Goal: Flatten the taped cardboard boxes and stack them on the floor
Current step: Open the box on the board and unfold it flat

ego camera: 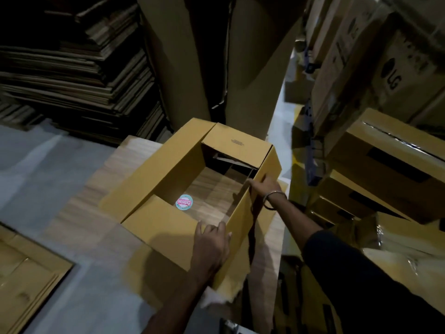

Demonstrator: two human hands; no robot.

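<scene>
1. Two hands are seen, both on one open cardboard box [168, 165] in the middle of the view.
2. The left hand [212, 247] is laid on the near end of the box, at its near right corner; its fingers [224, 229] are curled over the top edge, with the thumb lying on the near flap, so the box is gripped there.
3. The right hand [262, 189] is placed on the box's right wall, further along; its fingers are hooked over the upper edge of that wall and the edge is gripped. One metal bangle [273, 200] is worn on that wrist, and a dark sleeve [361, 273] covers the forearm.
4. The box is stood on one pale flattened sheet of cardboard [84, 213] that lies on the grey floor [29, 169]. All four top flaps are folded outward, and no bottom is seen: the pale sheet shows through the opening.
5. One round sticker [184, 202], pink and teal, is seen inside the opening, on the sheet.
6. One more flat cardboard piece [26, 280] is seen at the near left, on the floor.
7. At the right, several closed brown boxes [385, 150] are stacked; their number cannot be counted with certainty. One further back is marked LG [392, 75].
8. Behind the open box, two tall cardboard panels [173, 56] are stood upright.
9. At the far left, one high stack of flattened cardboard [79, 75] is seen, its sheets too many to count.
</scene>
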